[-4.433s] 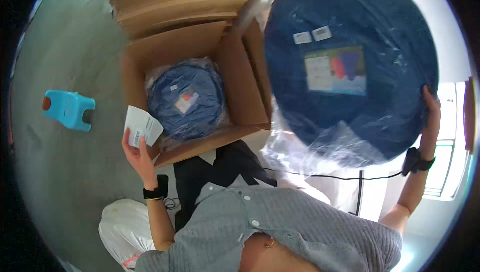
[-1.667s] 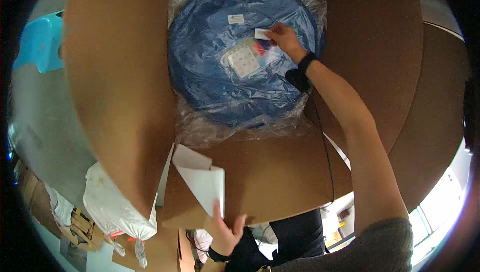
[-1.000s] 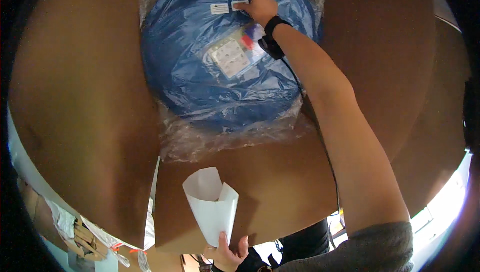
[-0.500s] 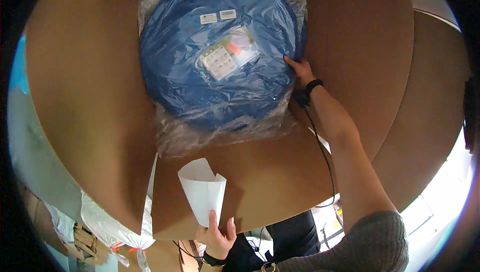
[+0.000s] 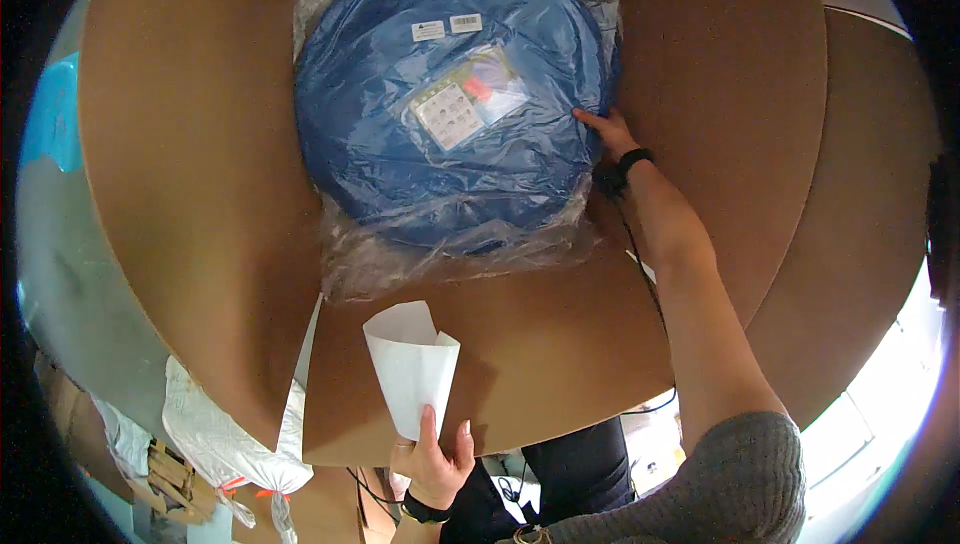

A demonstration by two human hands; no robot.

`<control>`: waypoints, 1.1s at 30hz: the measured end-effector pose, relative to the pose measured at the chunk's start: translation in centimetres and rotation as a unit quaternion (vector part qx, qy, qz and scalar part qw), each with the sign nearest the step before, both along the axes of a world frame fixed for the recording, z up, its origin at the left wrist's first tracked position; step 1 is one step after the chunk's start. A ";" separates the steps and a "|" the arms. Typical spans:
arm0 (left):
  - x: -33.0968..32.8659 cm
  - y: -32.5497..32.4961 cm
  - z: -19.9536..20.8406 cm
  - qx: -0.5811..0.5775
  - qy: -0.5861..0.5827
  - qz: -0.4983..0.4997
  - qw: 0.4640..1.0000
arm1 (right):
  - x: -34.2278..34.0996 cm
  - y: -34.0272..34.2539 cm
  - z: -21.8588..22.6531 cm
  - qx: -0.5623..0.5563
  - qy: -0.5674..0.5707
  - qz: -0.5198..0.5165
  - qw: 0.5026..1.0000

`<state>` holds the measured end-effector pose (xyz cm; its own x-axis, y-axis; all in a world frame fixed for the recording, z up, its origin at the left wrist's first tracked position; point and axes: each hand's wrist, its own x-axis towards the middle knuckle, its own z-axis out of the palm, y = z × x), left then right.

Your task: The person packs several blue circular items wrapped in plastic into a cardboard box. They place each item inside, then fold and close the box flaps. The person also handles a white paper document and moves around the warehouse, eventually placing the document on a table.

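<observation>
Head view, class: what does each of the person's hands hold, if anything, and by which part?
The left hand holds a folded white paper by its lower edge. The right hand holds nothing; its fingers rest on the right rim of the plastic-wrapped blue disc.

We see our right hand touching the right edge of the blue disc in plastic wrap, inside the cardboard box. Our left hand holds a folded white paper over the near flap.
</observation>
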<state>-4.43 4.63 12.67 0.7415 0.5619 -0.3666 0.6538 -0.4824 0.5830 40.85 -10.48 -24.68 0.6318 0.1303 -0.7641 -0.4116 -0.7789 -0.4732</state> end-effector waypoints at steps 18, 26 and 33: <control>3.4 0.9 2.4 -0.078 -0.093 0.156 0.980 | -10.0 10.6 34.5 0.246 0.049 -0.069 0.966; 1.1 10.7 16.1 0.021 -0.253 0.296 0.921 | -12.1 17.1 53.1 0.366 -0.056 0.027 0.929; 0.6 13.7 22.8 0.064 -0.295 0.300 0.905 | -4.3 -5.3 83.2 0.169 -0.368 -0.005 0.914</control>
